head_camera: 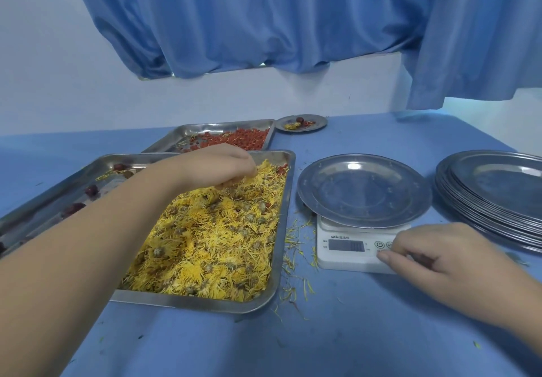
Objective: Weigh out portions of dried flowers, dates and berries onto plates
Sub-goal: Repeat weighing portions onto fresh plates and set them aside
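1. Several dates (pixel 77 208), lying on bare metal at far left, apart from the petals; whether on a tray of their own, hidden by the forearm.
2. Left hand (pixel 217 165), reached across, fingers curled down, pinching a tuft of dried flowers (pixel 211 244) at the far end of the tray (pixel 281 230); judged to be the first ingredient of a new portion.
3. Berries (pixel 234 139) in a second tray (pixel 205 126) just behind, within reach for a later step.
4. Small plate (pixel 319 121) at the back, bearing petals, a date and berries; probably a finished portion set out of the way.
5. Empty plate (pixel 363 189) centred on the scale (pixel 346 256), ready to receive; display unreadable.
6. Right hand (pixel 434 256), fingers loosely bent, holding nothing, tips resting on the scale's front by the buttons; likely zeroing or steadying.
7. Stack of plates (pixel 498 195) at far right, near the scale for further portions.
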